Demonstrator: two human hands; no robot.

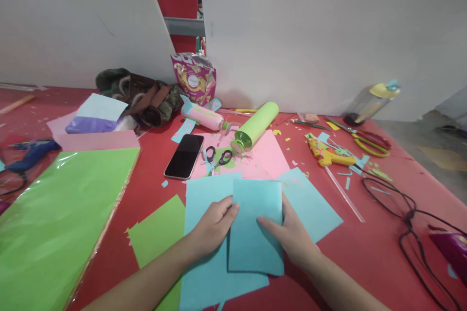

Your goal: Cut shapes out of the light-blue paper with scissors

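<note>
A light-blue folded paper (255, 204) lies on top of a larger light-blue sheet (206, 272) near the table's front edge. My left hand (211, 226) grips the folded paper's left edge, with the thumb on top and the fingers curled. My right hand (292, 235) holds its right edge, the thumb pressed flat on the paper and the fingers tucked under or behind it. Another light-blue sheet (314, 206) pokes out to the right beneath them.
Small black scissors (219, 158), a black phone (184, 155) and a green roll (257, 124) lie just beyond on pink paper. A yellow glue gun (328, 154), red-handled scissors (365, 138) and a black cable (404, 209) are at the right. Green sheets (54, 223) cover the left.
</note>
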